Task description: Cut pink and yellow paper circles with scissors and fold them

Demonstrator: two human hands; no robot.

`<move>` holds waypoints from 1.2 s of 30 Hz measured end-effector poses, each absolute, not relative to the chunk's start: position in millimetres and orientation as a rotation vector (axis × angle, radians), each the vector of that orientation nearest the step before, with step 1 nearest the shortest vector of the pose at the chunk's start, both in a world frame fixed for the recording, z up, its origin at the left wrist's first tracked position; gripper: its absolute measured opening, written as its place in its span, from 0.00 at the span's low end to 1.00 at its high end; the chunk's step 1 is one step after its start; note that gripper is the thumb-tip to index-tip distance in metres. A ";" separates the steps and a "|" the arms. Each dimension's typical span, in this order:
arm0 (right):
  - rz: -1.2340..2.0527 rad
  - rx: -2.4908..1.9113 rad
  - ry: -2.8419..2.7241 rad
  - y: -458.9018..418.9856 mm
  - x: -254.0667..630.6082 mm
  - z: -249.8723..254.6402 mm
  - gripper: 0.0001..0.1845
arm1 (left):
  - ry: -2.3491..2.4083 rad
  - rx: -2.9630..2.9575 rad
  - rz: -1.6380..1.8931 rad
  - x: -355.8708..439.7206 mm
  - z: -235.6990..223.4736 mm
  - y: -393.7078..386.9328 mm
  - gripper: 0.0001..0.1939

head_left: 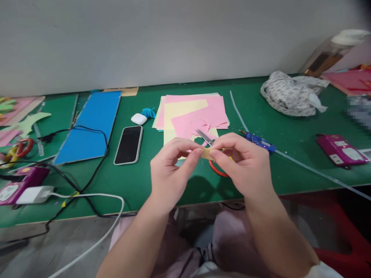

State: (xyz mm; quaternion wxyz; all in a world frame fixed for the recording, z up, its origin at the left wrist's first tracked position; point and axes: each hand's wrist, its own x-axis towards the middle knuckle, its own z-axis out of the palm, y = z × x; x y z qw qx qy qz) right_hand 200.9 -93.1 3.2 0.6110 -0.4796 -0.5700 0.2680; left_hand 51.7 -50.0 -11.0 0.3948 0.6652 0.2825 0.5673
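Observation:
Between both hands is a small piece of yellow paper [206,153], pinched at each end just above the table's front part. My left hand [175,170] is closed, thumb and forefinger on the paper's left end. My right hand [243,162] grips the other end in the same way. Behind the fingers lie scissors [204,137] with an orange-red handle, partly hidden by my right hand. They rest by a stack of pink and pale yellow paper sheets [194,108], with curved pink cut pieces [199,125] on top.
A phone [129,144], a white earbud case [139,119] and a blue board [89,127] lie left. Cables cross a purple power strip [31,179]. Rightward are a blue glue gun [257,141] with a long glue stick, another purple power strip [342,150] and bundled patterned cloth [290,94].

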 end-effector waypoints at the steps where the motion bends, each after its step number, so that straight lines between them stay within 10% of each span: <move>1: 0.610 -1.108 -1.325 -92.9 200.1 3.2 0.09 | 0.727 1.705 1.448 52.2 -11.9 -50.4 0.03; 36: 0.529 -1.110 -1.404 -88.7 203.9 0.5 0.07 | 0.743 1.982 1.419 53.9 -11.1 -47.4 0.05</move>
